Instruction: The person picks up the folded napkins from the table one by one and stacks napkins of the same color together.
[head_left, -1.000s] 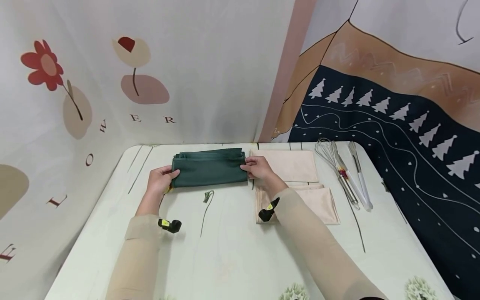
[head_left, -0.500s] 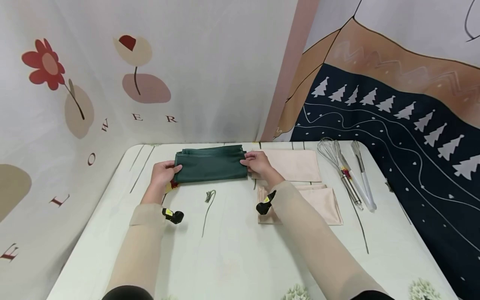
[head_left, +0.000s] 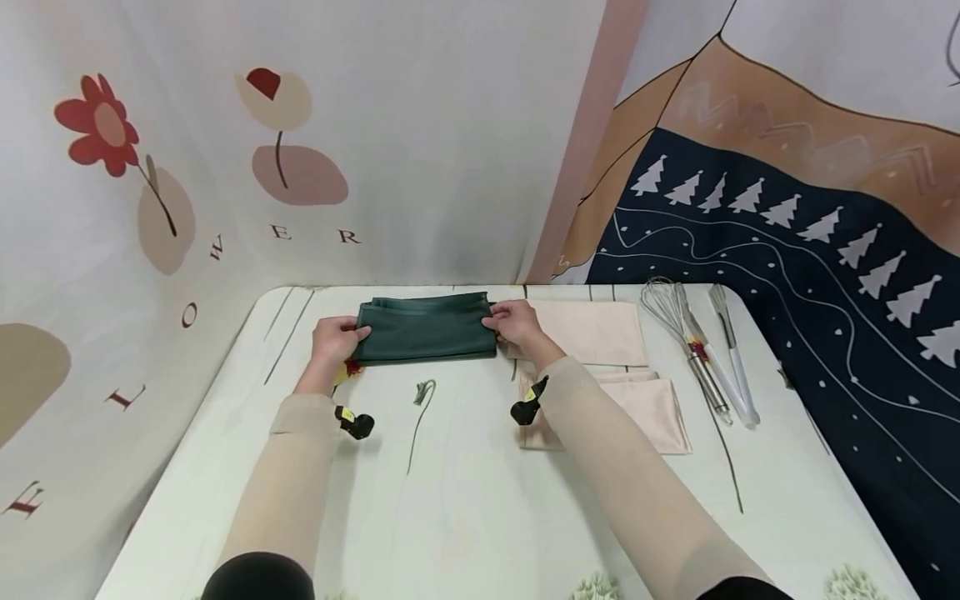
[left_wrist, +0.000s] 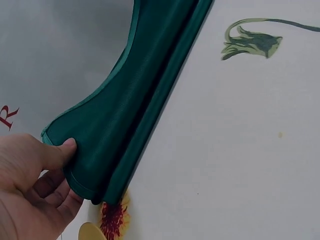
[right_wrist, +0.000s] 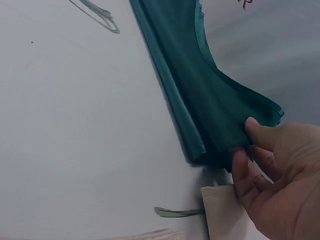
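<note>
A folded dark green cloth (head_left: 427, 329) lies lengthwise near the back of the table, with both hands at its ends. My left hand (head_left: 335, 340) pinches the left end, thumb on top and fingers beneath. At the other end my right hand (head_left: 517, 323) pinches the cloth the same way. Both wrist views show the green cloth (left_wrist: 115, 115) in layers, its far edge sagging in a curve between the raised corners. In the right wrist view, a pale pink cloth (right_wrist: 223, 210) lies just below the right hand's fingers.
Right of the green cloth lie two folded pale pink cloths, one farther back (head_left: 585, 329) and one nearer (head_left: 645, 412), partly under the right sleeve. A whisk (head_left: 693, 354) and long white-handled utensils (head_left: 735, 358) lie at the right. A patterned curtain (head_left: 420, 142) borders the table's back.
Both hands still hold the green cloth; its near edge sits slightly farther back, and its upper layers look flatter. The head view has shifted slightly.
</note>
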